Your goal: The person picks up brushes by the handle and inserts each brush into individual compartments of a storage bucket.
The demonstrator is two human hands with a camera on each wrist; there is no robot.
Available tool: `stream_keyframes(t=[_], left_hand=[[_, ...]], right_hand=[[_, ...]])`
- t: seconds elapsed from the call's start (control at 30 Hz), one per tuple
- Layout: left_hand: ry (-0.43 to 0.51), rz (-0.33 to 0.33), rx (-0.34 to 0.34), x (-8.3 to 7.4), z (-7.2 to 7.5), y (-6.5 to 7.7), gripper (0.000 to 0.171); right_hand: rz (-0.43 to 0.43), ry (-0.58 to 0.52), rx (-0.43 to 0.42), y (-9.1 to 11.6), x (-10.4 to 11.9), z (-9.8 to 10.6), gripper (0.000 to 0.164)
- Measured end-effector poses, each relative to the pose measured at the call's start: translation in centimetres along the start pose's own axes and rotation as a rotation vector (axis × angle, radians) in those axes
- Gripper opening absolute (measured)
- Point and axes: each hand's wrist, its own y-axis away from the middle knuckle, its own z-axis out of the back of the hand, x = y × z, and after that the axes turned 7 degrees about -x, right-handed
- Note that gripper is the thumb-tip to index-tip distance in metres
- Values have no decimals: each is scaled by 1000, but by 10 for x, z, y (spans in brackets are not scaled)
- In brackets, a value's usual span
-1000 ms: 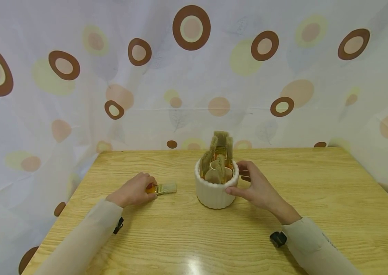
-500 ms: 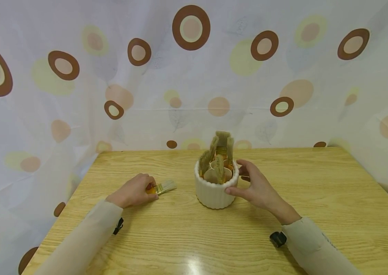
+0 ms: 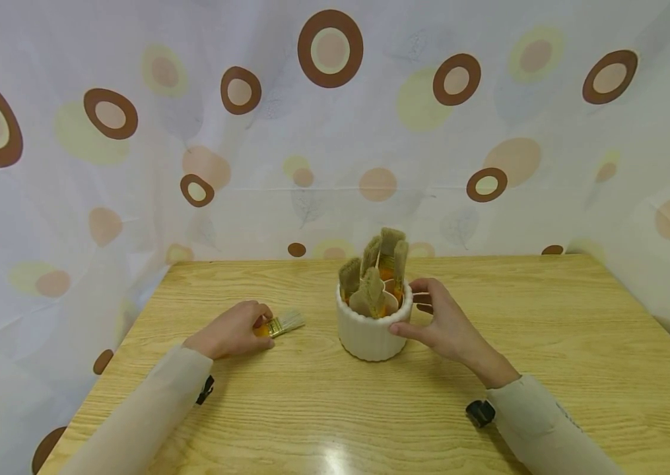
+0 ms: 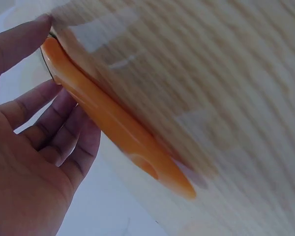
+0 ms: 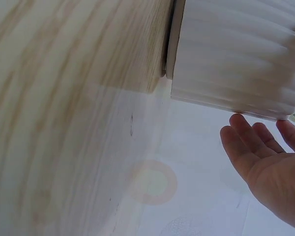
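Note:
In the head view, a paintbrush (image 3: pixel 287 322) with pale bristles and an orange handle (image 4: pixel 123 125) lies on the table. My left hand (image 3: pixel 234 330) pinches it near the metal ferrule, thumb on one side and fingers on the other. To the right stands a white ribbed brush holder (image 3: pixel 368 340), with several bristle-up paintbrushes (image 3: pixel 373 290) leaning in its compartments. My right hand (image 3: pixel 438 323) holds the holder's right side, thumb at the near rim and fingers around the far side. In the right wrist view, fingertips touch or nearly touch the holder's wall (image 5: pixel 236 54).
The wooden table (image 3: pixel 311 409) bears the holder and the loose brush. A white cloth (image 3: pixel 335 132) with brown and yellow ovals hangs behind the table and on both sides.
The brushes in the holder have turned, the rear ones shifting right and the front one left. The loose brush's bristle end has tilted slightly away from me. Both hands keep almost the same place.

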Motion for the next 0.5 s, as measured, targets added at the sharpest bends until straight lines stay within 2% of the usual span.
stream_keyframes(t=[0.17, 0.4, 0.5], left_hand=[[28, -10, 17, -2, 1, -1, 47], [35, -13, 42, -4, 2, -1, 39], [36, -11, 44, -4, 1, -2, 40]], right_hand=[[-9, 5, 9, -1, -2, -1, 84], [-9, 36, 15, -1, -1, 0, 101], [-7, 38, 16, 0, -1, 0, 100]])
